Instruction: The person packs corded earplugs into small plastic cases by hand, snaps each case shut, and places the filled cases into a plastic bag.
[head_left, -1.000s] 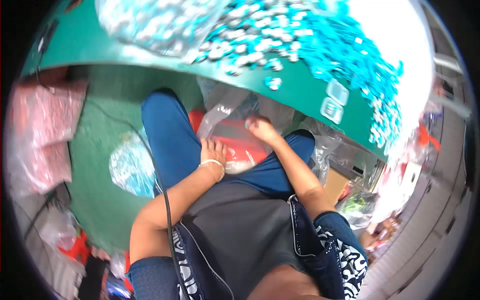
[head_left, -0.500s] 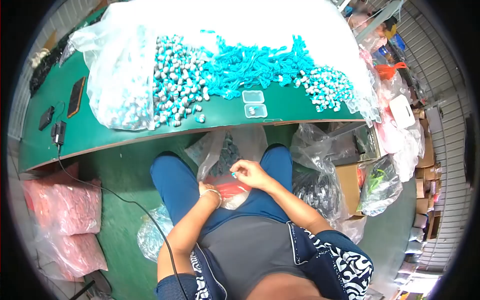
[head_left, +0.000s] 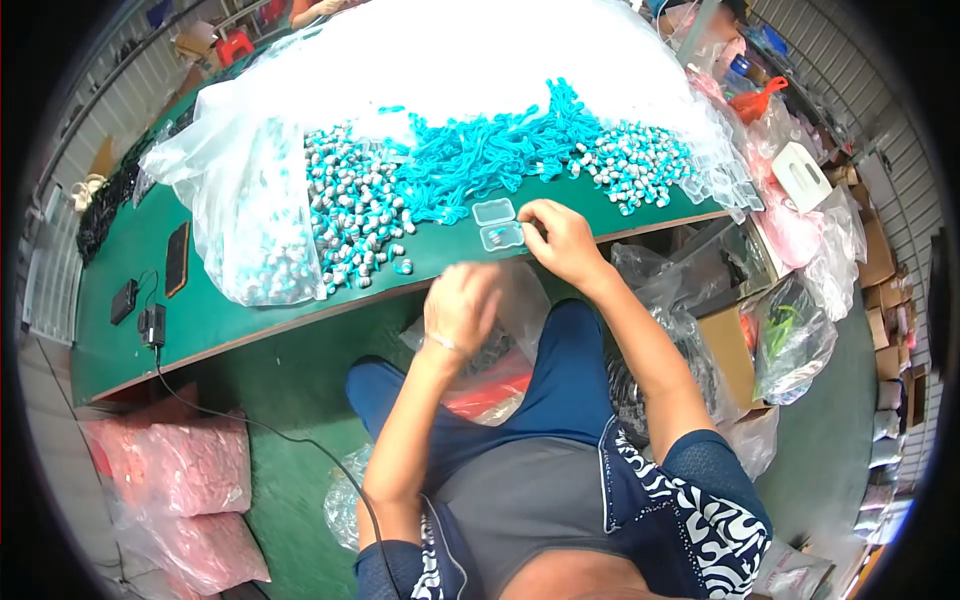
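Note:
My right hand point(head_left: 568, 246) is at the table's front edge, its thumb and fingers curled around the right end of a small clear plastic case point(head_left: 493, 211). The case lies open, with a few tiny pieces in its lower half. My left hand point(head_left: 460, 312) is raised over my lap, left of the case, its fingers smeared by motion. Behind the case lies a heap of turquoise cords point(head_left: 470, 160). Grey-and-turquoise beads point(head_left: 355, 200) are piled left of the cords, and smaller white-and-turquoise beads point(head_left: 635, 165) lie to their right.
A clear bag of beads point(head_left: 245, 200) stands on the green table point(head_left: 120, 345), near a phone point(head_left: 177, 260) and a small black device with a cable point(head_left: 151, 325). Bags of pink pieces point(head_left: 195, 470) sit on the floor at left. A cardboard box point(head_left: 733, 350) stands at right.
Both hands have risen from the bag in my lap. My right hand has reached the plastic case; my left has let go of the bag's edge. The view has shifted.

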